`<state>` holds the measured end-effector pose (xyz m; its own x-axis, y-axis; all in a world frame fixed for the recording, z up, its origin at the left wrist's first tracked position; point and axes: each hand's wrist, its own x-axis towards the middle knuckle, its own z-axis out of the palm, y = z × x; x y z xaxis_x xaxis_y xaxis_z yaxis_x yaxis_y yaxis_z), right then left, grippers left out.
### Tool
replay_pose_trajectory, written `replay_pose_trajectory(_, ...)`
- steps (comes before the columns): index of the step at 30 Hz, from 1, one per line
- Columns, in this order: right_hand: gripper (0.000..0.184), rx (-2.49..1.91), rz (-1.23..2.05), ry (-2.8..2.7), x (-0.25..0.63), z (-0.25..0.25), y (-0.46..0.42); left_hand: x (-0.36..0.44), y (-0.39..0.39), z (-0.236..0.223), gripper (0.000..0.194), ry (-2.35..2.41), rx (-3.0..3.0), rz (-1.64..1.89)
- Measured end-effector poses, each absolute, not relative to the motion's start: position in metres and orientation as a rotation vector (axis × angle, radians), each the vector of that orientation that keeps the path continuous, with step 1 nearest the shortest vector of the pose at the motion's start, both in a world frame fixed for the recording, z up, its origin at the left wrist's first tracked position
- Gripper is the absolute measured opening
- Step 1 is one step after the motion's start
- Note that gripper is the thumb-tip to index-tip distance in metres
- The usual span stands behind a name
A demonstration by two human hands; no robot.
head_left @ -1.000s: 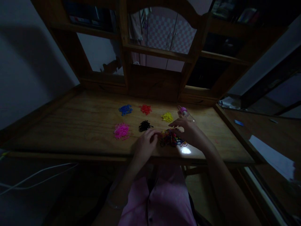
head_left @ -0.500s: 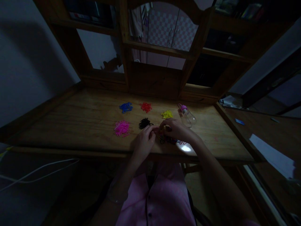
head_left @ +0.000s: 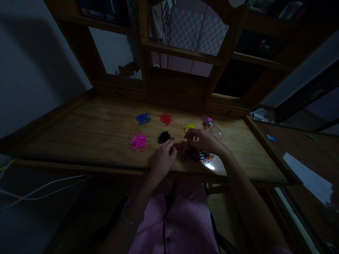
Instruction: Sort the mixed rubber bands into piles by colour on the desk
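A mixed heap of thin rubber bands (head_left: pixel 196 155), dark, red and other colours, lies on the table near its front edge. Over the heap, my right hand (head_left: pixel 202 140) is closed in a pinch; a yellowish bit shows at its fingertips, too small and dim to name. Just left of the heap, my left hand (head_left: pixel 164 157) rests with thumb and fingers drawn together, and what they hold, if anything, is hidden. Sorted by colour beyond the hands are pink bands (head_left: pixel 139 142), black bands (head_left: pixel 164 137), blue bands (head_left: pixel 143 119), red bands (head_left: pixel 166 119) and yellow bands (head_left: pixel 189 127).
A clear bottle with a pink cap (head_left: pixel 209 121) lies behind my right hand. The wooden table (head_left: pixel 92 130) backs onto a shelf unit (head_left: pixel 177 86). White papers (head_left: pixel 308 176) lie on a surface to the right. White cables (head_left: pixel 47 188) hang at lower left.
My right hand has lifted slightly and shifted right, uncovering more of the mixed heap. My left hand stays nearly in place. The whole view has shifted a little.
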<state>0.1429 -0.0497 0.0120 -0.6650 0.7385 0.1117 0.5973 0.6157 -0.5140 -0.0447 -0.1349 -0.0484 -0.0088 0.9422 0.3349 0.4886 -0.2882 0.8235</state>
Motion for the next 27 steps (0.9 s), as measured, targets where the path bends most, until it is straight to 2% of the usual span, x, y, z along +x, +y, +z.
replay_pose_trajectory(12, 0.019, -1.173, 0.372, -2.791, 0.13, 0.018, -0.048, -0.045, -0.134, -0.053, 0.031, 1.472, 1.81, 1.277)
replay_pose_trajectory(20, 0.007, -1.219, 0.224, -2.978, 0.116, 0.019, -0.039, -0.044, -0.134, -0.052, 0.026, 1.49, 1.8, 1.276)
replay_pose_trajectory(27, 0.01, -1.318, 0.338, -2.902, 0.123, 0.017, -0.029, -0.044, -0.134, -0.054, 0.027, 1.486, 1.765, 1.294)
